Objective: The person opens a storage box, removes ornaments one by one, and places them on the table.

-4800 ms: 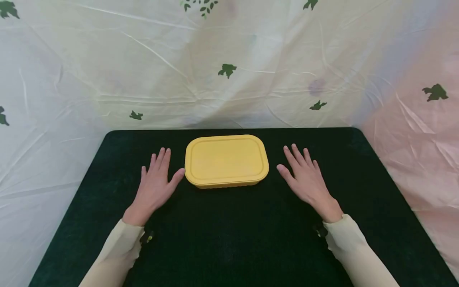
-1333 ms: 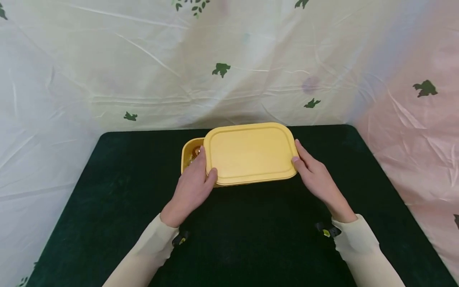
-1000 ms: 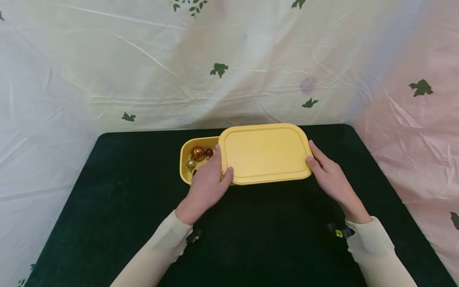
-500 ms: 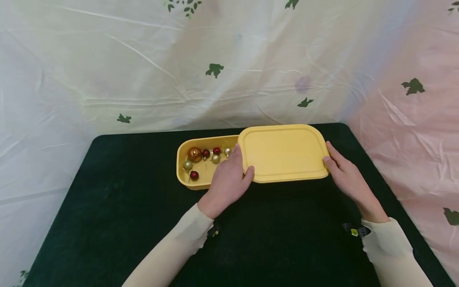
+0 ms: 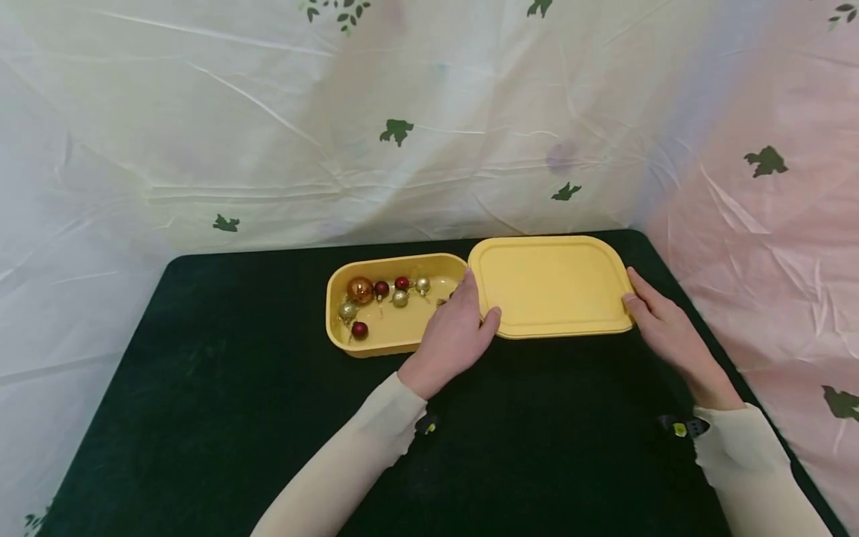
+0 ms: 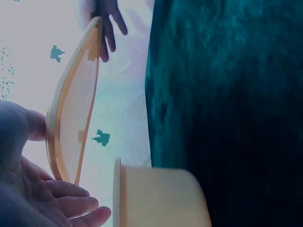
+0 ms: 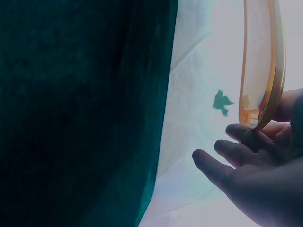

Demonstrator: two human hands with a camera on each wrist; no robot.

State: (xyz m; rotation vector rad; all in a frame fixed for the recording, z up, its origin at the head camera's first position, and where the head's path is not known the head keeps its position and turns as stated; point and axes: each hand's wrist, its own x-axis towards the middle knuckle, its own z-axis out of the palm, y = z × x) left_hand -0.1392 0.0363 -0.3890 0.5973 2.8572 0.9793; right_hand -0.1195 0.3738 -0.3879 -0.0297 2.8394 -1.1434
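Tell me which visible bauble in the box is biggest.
The copper bauble, near the left end of the yellow box; it looks clearly larger than the red baubles and gold baubles.

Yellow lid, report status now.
Left hand, right hand: pinching opposite ends. Yellow lid: off yellow box, held up. Left hand partly hides box's right end, head view.

You hold the flat yellow rounded-rectangular lid [image 5: 550,287] by its short ends, pinched between your left hand [image 5: 459,332] and right hand [image 5: 664,328], raised off the tabletop [image 5: 221,410]. Just to its left, the matching deep yellow box [image 5: 401,325] stands upright, uncovered, one larger shiny copper-coloured ball [image 5: 360,290] and smaller red balls [image 5: 359,330] and gold balls [image 5: 400,298] scattered inside.
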